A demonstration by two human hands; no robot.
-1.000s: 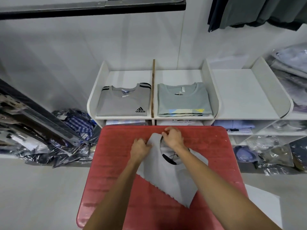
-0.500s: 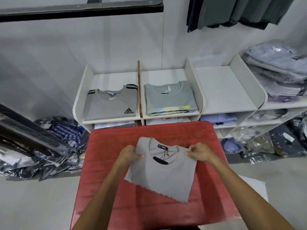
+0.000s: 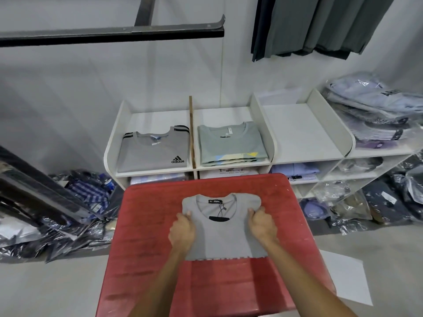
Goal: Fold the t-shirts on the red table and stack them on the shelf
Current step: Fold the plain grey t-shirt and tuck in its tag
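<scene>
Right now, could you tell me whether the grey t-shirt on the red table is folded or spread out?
Folded: the grey t-shirt lies as a compact rectangle, sleeves out of sight, both hands gripping its sides.

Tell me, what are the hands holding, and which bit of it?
Both hold the folded grey t-shirt on the red table. The left hand grips its left edge and the right hand its right edge, just below the shoulders.

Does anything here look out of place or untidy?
On the red table nothing stands out: the grey t-shirt lies square, held by the left hand and right hand. Plastic-bagged clothes lie loose on the floor beside the white shelf.
</scene>
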